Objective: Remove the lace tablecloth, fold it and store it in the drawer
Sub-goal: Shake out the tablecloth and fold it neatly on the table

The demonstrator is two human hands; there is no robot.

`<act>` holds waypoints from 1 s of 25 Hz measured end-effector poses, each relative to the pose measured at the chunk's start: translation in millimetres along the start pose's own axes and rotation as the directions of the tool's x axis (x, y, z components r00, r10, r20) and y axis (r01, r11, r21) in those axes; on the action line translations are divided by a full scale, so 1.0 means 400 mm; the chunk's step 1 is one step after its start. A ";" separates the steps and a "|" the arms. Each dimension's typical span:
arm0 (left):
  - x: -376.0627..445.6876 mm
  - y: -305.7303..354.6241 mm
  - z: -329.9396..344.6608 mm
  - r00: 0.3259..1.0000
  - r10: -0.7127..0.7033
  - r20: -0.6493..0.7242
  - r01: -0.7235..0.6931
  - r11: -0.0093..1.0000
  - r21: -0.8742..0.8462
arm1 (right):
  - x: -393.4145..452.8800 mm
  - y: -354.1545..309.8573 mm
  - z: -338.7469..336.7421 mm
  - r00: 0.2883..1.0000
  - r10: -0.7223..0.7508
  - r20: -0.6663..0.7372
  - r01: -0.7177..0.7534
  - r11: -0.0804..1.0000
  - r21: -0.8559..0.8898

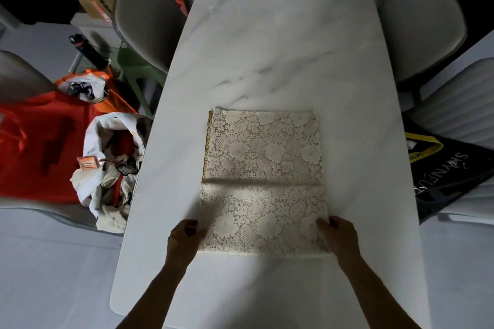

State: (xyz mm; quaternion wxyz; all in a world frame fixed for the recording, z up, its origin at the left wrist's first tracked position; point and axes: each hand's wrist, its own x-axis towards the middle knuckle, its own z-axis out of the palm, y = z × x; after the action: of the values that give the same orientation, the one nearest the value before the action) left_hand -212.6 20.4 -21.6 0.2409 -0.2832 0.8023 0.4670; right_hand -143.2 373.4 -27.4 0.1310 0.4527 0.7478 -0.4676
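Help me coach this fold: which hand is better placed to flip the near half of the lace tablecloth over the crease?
Neither clearly: the left hand and right hand grip opposite near corners of the lace tablecloth symmetrically, so both should lift together.

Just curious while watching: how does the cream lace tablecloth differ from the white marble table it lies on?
The cream lace tablecloth is patterned with flowers and leaves; the white marble table is smooth with faint grey veins. The tablecloth is folded small; the table is far larger. Both are pale.
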 end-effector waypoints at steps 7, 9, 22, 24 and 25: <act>-0.047 -0.016 0.011 0.984 0.123 -0.132 -0.082 0.957 0.280 | -0.080 0.032 0.038 0.972 -0.117 -0.203 0.063 0.965 -0.253; -0.053 -0.026 0.018 0.982 0.117 -0.148 -0.075 0.961 0.266 | -0.096 0.066 0.027 0.981 -0.037 -0.188 0.034 0.999 -0.023; -0.061 -0.045 0.029 0.942 0.255 -0.217 -0.172 0.925 0.338 | -0.083 0.103 0.016 0.993 -0.060 -0.101 0.055 0.997 -0.049; -0.075 -0.054 0.027 0.935 0.259 -0.241 -0.195 0.946 0.258 | -0.089 0.111 0.013 0.994 -0.059 -0.093 0.058 0.998 -0.016; -0.078 -0.061 0.023 0.942 0.236 -0.237 -0.187 0.959 0.213 | -0.092 0.116 0.009 0.995 -0.053 -0.085 0.054 0.998 0.013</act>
State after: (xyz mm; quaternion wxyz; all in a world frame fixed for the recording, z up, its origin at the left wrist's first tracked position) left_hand -172.3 26.1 -20.4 0.1077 -0.2299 0.8931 0.3714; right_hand -86.5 357.2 -33.5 0.0830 0.4529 0.7610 -0.4571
